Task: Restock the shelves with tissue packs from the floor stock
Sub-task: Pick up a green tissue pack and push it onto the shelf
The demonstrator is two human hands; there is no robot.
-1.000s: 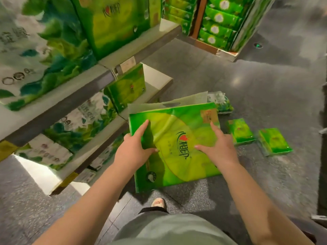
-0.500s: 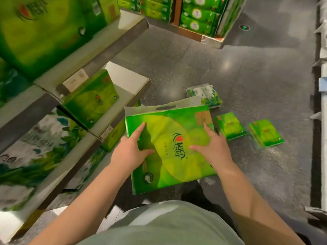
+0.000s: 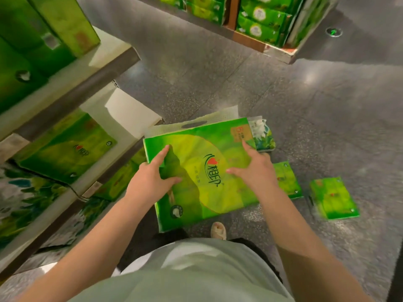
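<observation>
You wore a pale grey-green top point(image 3: 202, 277) | arms bare, no sleeves visible | dark trousers point(image 3: 165, 238) below top's hem | light shoe point(image 3: 218, 230) just beyond top's hem

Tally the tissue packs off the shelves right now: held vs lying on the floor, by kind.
Large green pack, held between left hand and right hand: 1
Small green packs on floor: 2
White-and-green leaf-print pack on floor: 1
Total: 4
</observation>
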